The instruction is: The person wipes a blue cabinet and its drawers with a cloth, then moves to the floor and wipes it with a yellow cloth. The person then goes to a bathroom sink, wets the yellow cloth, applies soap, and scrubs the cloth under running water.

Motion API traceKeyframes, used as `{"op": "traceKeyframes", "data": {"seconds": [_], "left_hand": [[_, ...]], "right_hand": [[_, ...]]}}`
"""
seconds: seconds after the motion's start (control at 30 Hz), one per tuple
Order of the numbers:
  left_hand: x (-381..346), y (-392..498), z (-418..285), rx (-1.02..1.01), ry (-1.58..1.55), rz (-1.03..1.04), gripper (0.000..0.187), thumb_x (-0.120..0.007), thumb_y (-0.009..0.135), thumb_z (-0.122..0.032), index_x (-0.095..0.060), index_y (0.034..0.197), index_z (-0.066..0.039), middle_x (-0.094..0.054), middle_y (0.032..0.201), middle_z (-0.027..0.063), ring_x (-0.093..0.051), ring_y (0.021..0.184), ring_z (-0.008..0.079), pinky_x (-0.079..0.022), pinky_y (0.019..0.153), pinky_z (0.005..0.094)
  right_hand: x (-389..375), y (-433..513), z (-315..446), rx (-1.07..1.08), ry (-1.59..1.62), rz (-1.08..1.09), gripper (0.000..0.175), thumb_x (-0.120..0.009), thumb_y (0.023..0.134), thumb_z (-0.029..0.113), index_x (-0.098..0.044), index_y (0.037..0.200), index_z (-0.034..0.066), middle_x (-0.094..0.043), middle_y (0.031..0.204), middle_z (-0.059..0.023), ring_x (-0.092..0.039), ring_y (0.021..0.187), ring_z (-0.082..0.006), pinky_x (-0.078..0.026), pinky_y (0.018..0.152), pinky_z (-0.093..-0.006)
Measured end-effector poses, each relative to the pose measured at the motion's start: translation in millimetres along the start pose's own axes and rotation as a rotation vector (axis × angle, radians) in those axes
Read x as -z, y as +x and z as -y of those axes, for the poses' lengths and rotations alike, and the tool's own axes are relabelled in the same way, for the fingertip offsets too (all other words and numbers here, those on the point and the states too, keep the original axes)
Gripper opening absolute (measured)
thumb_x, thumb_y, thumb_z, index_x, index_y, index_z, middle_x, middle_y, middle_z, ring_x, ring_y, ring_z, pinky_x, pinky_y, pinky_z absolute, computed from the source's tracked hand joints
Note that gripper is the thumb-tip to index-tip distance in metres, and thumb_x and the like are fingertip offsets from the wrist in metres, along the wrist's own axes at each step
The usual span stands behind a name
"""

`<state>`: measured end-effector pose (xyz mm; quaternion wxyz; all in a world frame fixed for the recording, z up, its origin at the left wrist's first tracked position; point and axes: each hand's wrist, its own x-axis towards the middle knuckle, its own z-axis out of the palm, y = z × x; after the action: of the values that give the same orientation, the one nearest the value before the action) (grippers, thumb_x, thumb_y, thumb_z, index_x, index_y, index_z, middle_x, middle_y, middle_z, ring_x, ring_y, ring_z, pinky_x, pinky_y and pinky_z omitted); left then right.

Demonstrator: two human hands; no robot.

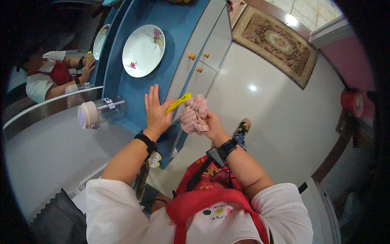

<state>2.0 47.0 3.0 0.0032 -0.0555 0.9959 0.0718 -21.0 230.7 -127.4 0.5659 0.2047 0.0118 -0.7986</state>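
Note:
My left hand (159, 114) lies with its fingers spread at the front edge of the blue countertop (134, 94). Against its thumb it holds a slim yellow plastic tool (179, 102), which looks like a utility knife; no blade shows. Bunched in my right hand (217, 126) is a pink-and-white striped cloth (195, 117), just right of the yellow tool's end and over the floor. Beyond my left fingertips, a white plate (143, 51) with printed flowers sits on the countertop.
Left of my left hand is a clear bottle (111, 109) with a beige lid. A mirror (61, 39) stands along the counter's left side. Wooden knobs (192, 56) stick out from the cabinet front. A patterned rug (275, 42) lies on the floor; a red round object (352, 103) is at far right.

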Motion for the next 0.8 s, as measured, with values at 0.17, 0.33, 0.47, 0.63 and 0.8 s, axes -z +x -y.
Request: {"op": "traceKeyframes", "data": {"seconds": [0.17, 0.33, 0.47, 0.63, 0.8], "left_hand": [[4, 1, -5, 0.013, 0.003, -0.04, 0.021, -0.061, 0.076, -0.019, -0.065, 0.096, -0.015, -0.025, 0.139, 0.0217, -0.022, 0.129, 0.0381, -0.015, 0.104, 0.0515], [4, -3, -2, 0.027, -0.006, -0.077, 0.017, -0.061, 0.076, -0.021, -0.064, 0.091, -0.014, -0.026, 0.139, 0.0223, -0.024, 0.128, 0.0383, -0.017, 0.104, 0.0521], [3, -5, 3, 0.034, -0.012, -0.075, 0.015, -0.06, 0.077, -0.025, -0.063, 0.086, -0.013, -0.026, 0.139, 0.0217, -0.023, 0.129, 0.0371, -0.017, 0.104, 0.0524], [2, -8, 4, 0.031, -0.024, -0.1, 0.015, -0.059, 0.078, -0.025, -0.063, 0.086, -0.012, -0.027, 0.138, 0.0209, -0.023, 0.129, 0.0363, -0.017, 0.104, 0.0524], [1, -11, 3, 0.019, -0.065, -0.172, 0.016, -0.06, 0.078, -0.024, -0.063, 0.087, -0.011, -0.029, 0.137, 0.0202, -0.025, 0.128, 0.0362, -0.017, 0.103, 0.0528]], "right_hand": [[-65, -64, 64, 0.073, -0.065, -0.062, 0.026, -0.037, 0.09, 0.025, -0.05, 0.101, 0.0052, -0.057, 0.084, -0.0076, -0.053, 0.056, -0.0162, -0.042, 0.046, -0.0279], [-105, -105, 86, 0.214, -0.293, -0.145, 0.039, -0.035, 0.091, 0.026, -0.045, 0.119, 0.0006, -0.054, 0.111, -0.0112, -0.057, 0.09, -0.0233, -0.047, 0.077, -0.0337], [-108, -142, 98, 0.277, -0.361, -0.282, 0.039, -0.035, 0.093, 0.028, -0.046, 0.12, 0.0019, -0.055, 0.114, -0.0109, -0.058, 0.095, -0.0248, -0.048, 0.082, -0.0358], [-112, -182, 125, 0.276, -0.495, -0.45, 0.037, -0.038, 0.093, 0.032, -0.048, 0.116, 0.0057, -0.058, 0.105, -0.0098, -0.059, 0.091, -0.0234, -0.049, 0.078, -0.0354], [-131, -181, 129, 0.235, -1.007, -0.291, 0.032, -0.049, 0.087, 0.029, -0.051, 0.11, 0.0075, -0.061, 0.093, -0.006, -0.06, 0.082, -0.0228, -0.049, 0.068, -0.0356]]}}
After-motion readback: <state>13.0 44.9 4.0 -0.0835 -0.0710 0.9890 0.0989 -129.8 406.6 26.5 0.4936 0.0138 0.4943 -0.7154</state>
